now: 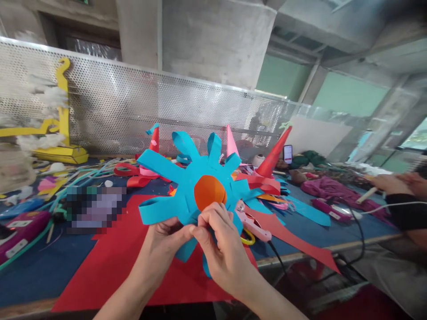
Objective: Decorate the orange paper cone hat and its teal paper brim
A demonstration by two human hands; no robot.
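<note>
Between my two hands is a blue paper flower (191, 175) with looped strips standing out all round and an orange paper piece (208, 193) at its middle. My left hand (163, 244) is closed on its lower edge, thumb in front and fingers partly hidden behind the paper. Just beside it, my right hand (222, 244) pinches the same lower part, and the two thumbs nearly meet. What lies under the right fingertips is hidden. Below the flower, a large red paper sheet (110, 271) lies on the table. A pink glue gun (255, 226) rests right of the flower.
Behind stand a red cone (275, 153) and a pink cone (231, 141). Yellow cardboard shapes (63, 111) and a purple device (25, 233) are at the left. At the right, another person's hands (396, 184) hold a stick near purple cloth (336, 193). A perforated metal screen (126, 98) runs behind.
</note>
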